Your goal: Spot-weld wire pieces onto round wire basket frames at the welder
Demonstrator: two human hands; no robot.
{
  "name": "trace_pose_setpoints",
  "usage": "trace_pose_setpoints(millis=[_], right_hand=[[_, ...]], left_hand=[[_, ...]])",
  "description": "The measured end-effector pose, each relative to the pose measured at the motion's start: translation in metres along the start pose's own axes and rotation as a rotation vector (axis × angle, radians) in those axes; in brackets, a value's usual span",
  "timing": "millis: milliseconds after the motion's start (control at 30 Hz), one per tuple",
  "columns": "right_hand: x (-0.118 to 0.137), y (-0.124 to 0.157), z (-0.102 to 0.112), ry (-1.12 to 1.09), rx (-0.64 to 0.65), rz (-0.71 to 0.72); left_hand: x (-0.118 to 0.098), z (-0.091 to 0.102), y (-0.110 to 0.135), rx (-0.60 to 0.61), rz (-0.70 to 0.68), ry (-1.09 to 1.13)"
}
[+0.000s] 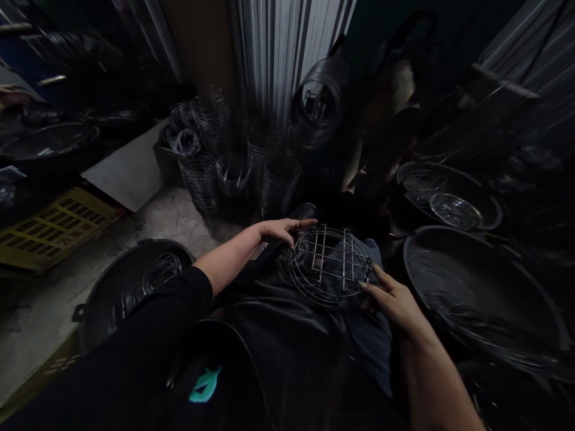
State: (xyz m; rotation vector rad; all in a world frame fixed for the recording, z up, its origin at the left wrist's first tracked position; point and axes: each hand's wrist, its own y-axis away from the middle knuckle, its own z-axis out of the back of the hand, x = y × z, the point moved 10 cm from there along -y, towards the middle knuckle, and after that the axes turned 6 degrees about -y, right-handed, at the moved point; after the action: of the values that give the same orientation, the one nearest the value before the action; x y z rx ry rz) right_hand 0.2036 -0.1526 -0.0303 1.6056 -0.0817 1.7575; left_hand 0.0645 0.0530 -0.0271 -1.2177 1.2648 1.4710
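Observation:
A round wire rack [330, 265], a ring with a grid of crossed wires inside, lies on the dark cloth [278, 311] over my lap. My left hand [281, 230] grips its far left rim, fingers curled over the ring. My right hand [393, 299] holds the near right rim with the fingertips pinched on the wire.
Stacks of wire rings [233, 173] stand on the floor ahead. A black tub [130, 287] with wire parts sits at my left, next to a yellow crate [49, 230]. Large black basins [480, 299] and a tub holding a shiny round piece [453, 209] are at my right.

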Motion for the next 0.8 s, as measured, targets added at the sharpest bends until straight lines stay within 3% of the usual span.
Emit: trace_pose_setpoints(millis=[67, 167, 267, 333, 433, 500, 567, 633, 800], right_hand=[[-0.002, -0.001, -0.001, 0.025, -0.01, -0.003], [-0.008, -0.002, 0.0, 0.044, -0.071, -0.005], [-0.015, 0.0, 0.002, -0.021, -0.102, -0.004], [-0.018, 0.002, 0.007, -0.108, -0.095, 0.013], [-0.012, 0.009, 0.026, -0.312, -0.17, 0.05], [-0.001, 0.014, 0.034, -0.446, -0.226, 0.072], [0.017, 0.018, 0.026, -0.525, -0.191, 0.088], [0.036, 0.021, 0.004, -0.537, -0.088, 0.088], [0.065, 0.024, -0.047, -0.418, 0.078, 0.083]], left_hand=[[-0.003, -0.003, 0.004, 0.024, -0.016, -0.146], [-0.005, -0.005, 0.007, -0.047, -0.004, -0.295], [-0.011, 0.001, 0.013, -0.141, -0.01, -0.189], [-0.016, 0.034, 0.024, -0.389, -0.027, 0.071], [-0.017, 0.098, 0.065, -0.88, -0.08, 0.458], [-0.027, 0.121, 0.089, -1.03, -0.125, 0.555], [-0.042, 0.129, 0.102, -1.051, -0.172, 0.593], [-0.058, 0.123, 0.11, -1.046, -0.224, 0.629], [-0.084, 0.075, 0.103, -0.86, -0.38, 0.88]])
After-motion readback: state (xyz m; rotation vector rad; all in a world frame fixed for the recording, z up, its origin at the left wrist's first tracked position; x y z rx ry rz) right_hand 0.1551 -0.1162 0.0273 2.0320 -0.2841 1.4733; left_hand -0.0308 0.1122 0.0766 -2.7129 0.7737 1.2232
